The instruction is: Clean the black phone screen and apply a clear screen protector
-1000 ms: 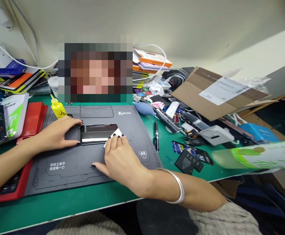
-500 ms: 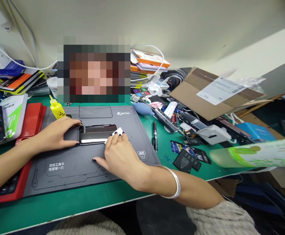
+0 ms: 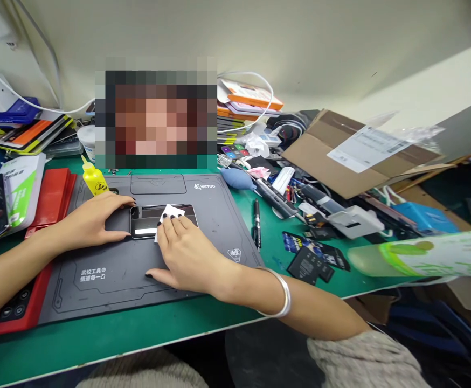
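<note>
A smartphone [image 3: 144, 221] with a dark, glossy screen lies face up on the grey work mat [image 3: 146, 285]. My left hand [image 3: 94, 218] steadies its left end, thumb and a finger at the two corners. Flat under the fingertips of my right hand [image 3: 187, 248] is a white wipe [image 3: 173, 210], pressed on the right half of the screen. The right thumb is spread out on the mat, apart from the phone. Just behind my left hand stands a yellow dropper bottle [image 3: 94, 179].
Left of the mat lie a red phone-shaped holder [image 3: 49, 196] and boxed packs [image 3: 25, 188]. To the right are a pen [image 3: 257, 223], a blue air blower [image 3: 237, 179], black batteries [image 3: 305, 265], a cardboard box [image 3: 320, 156] and a lying bottle [image 3: 421, 253]. A pixelated patch covers the back.
My right hand has slid left with the wipe, from the phone's right end toward the middle of the screen. My left hand and the phone have stayed in place.
</note>
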`<state>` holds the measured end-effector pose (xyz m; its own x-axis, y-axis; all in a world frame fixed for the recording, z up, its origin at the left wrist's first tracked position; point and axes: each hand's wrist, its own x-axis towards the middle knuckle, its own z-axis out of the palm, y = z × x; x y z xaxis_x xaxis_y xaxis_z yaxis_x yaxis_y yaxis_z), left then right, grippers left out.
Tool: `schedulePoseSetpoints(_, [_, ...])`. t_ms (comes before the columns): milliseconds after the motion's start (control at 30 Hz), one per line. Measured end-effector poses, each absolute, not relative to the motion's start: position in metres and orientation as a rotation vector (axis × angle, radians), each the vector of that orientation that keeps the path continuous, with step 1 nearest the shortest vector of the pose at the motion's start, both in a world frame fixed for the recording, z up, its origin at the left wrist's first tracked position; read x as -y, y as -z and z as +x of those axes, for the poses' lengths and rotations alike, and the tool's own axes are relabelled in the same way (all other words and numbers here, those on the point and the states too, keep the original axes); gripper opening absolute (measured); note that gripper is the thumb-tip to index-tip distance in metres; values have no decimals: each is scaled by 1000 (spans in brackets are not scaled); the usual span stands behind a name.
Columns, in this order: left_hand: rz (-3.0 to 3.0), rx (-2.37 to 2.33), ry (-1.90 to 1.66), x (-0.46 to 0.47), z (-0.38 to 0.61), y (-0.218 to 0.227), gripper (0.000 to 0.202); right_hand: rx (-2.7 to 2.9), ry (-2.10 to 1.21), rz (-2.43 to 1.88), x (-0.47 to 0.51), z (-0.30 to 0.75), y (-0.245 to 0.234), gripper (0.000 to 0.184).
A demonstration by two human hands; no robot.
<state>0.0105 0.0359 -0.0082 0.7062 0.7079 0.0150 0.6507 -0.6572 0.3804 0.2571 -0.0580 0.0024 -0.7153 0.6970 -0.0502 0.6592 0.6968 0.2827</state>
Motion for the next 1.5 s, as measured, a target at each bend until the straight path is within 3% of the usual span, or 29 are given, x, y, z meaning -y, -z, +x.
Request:
schedulePoseSetpoints(267, [2574, -1049, -254, -37, 10, 9, 66, -2867, -211, 1095, 42, 264, -2, 82])
schedulePoseSetpoints(733, [2581, -1046, -236, -36, 11, 8, 66, -2475, -198, 1433, 49, 257, -11, 76])
schedulePoseSetpoints(967, [2579, -1042, -237, -37, 9, 11, 67, -2554, -280, 1239, 58, 255, -6, 87])
schedulePoseSetpoints(1133, [2578, -1042, -251, -38, 9, 12, 68, -2765, -346, 1081, 56, 257, -1, 86])
schedulePoseSetpoints(1500, [2617, -975, -307, -40, 8, 15, 62, -3131, 89, 803, 29, 263, 17, 72])
